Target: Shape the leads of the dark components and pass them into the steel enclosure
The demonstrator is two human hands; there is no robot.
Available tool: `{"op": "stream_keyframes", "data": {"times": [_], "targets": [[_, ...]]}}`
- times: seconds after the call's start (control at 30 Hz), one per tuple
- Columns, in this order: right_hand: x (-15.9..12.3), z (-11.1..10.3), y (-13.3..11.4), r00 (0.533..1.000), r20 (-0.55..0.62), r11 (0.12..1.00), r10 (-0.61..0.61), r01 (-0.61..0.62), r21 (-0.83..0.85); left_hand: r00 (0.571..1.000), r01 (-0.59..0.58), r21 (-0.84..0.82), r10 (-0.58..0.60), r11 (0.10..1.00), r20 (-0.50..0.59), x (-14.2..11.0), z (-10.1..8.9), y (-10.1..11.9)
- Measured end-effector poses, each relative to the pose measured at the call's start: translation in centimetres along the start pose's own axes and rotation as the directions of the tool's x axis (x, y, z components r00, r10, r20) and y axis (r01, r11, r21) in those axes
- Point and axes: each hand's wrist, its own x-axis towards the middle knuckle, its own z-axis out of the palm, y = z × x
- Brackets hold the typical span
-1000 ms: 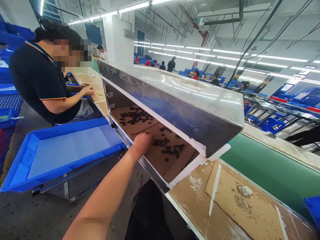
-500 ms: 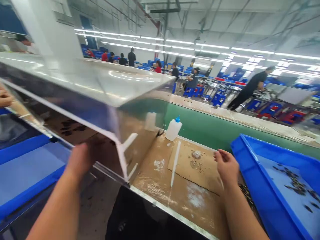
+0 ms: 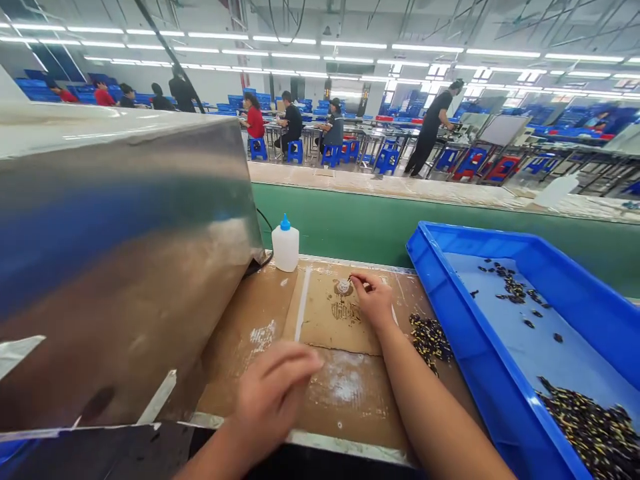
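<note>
My right hand (image 3: 373,300) has thumb and forefinger pinched together at a small white round blob (image 3: 344,287) on a cardboard sheet (image 3: 320,333). A tiny dark piece (image 3: 351,278) shows at the fingertips; its kind is too small to make out. Brown smears surround the blob. Blurred by motion, my left hand (image 3: 275,393) hangs over the near part of the brown-covered bench (image 3: 360,427), its fingers partly bent; whether they hold anything is unclear. A pile of small black and yellow pieces (image 3: 430,340) lies just right of my right wrist.
A white squeeze bottle (image 3: 285,248) with a blue cap stands behind the cardboard. On the left rises a shiny metal housing (image 3: 150,267). A blue tray (image 3: 480,353) at right holds more dark pieces. Beyond the green barrier (image 3: 340,223), people sit or stand at tables.
My view has turned rightward. My left hand has come out of the metal housing to the bench front. My right hand has moved from the cardboard's right edge onto the white blob.
</note>
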Motion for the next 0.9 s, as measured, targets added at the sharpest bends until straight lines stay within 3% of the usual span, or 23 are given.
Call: {"op": "stream_keyframes", "data": {"times": [0.07, 0.13, 0.17, 0.23, 0.37, 0.43, 0.53, 0.63, 0.9], "targets": [[-0.1, 0.0, -0.3, 0.997, 0.027, 0.995, -0.074, 0.076, -0.061, 0.977, 0.215, -0.169, -0.21, 0.962, 0.048, 2.7, 3.7, -2.1], [-0.1, -0.1, -0.6, 0.989, 0.059, 0.984, -0.133, 0.139, -0.11, 0.878, 0.475, -0.354, -0.463, 0.806, 0.122, 5.0, 7.1, -5.1], [-0.1, -0.1, -0.7, 0.985, 0.071, 0.979, -0.156, 0.163, -0.125, 0.834, 0.539, -0.433, -0.531, 0.722, 0.152, 5.8, 8.6, -6.7], [-0.1, -0.1, -0.8, 0.98, 0.078, 0.971, -0.183, 0.193, -0.141, 0.779, 0.595, -0.519, -0.598, 0.613, 0.187, 6.5, 10.7, -9.4], [-0.2, 0.1, -0.6, 0.99, -0.013, 0.978, -0.14, 0.136, -0.157, 0.718, 0.655, -0.492, -0.675, 0.573, 0.169, 5.6, 12.2, -12.3], [-0.1, 0.2, -0.6, 0.994, -0.061, 0.986, -0.092, 0.082, -0.146, 0.718, 0.665, -0.437, -0.679, 0.605, 0.151, 5.0, 11.8, -12.5], [0.1, 0.3, -0.9, 0.998, -0.055, 0.992, -0.042, 0.035, -0.121, 0.772, 0.622, -0.334, -0.627, 0.708, 0.108, 5.0, 10.9, -12.3], [0.2, 0.4, -1.1, 0.997, -0.038, 0.988, -0.068, 0.062, -0.143, 0.813, 0.572, -0.276, -0.579, 0.772, 0.064, 5.3, 10.2, -12.2], [-0.2, 0.9, -0.5, 0.983, -0.079, 0.965, -0.165, 0.144, -0.22, 0.771, 0.626, -0.295, -0.629, 0.722, 0.097, 5.2, 10.5, -11.9]]}}
